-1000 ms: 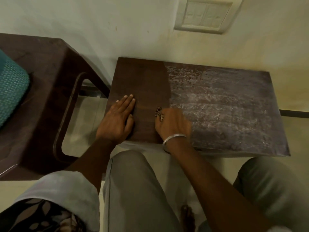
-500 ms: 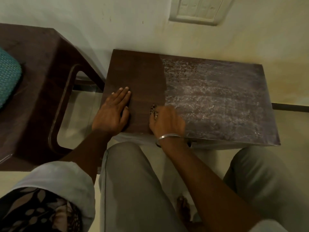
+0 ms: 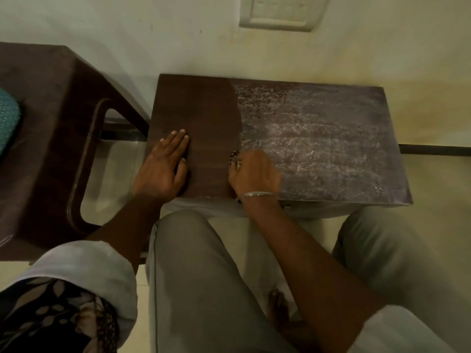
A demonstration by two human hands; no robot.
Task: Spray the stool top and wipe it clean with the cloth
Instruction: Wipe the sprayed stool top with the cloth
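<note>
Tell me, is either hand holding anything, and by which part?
The right hand grips a bunched patterned cloth, mostly hidden; which part cannot be told. The left hand lies flat on the stool top, empty.

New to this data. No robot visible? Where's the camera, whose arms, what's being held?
No robot: a person works bare-handed, and the camera sits on their head, looking down past their knees. The left hand lies flat on the stool top, fingers straight. The right hand is curled round a patterned cloth, of which only a bit pokes out. The stool's left part looks dark and clean; the right part is whitish and speckled. A brown chair stands to the left, a switch plate is on the wall. No spray bottle is in view.
</note>
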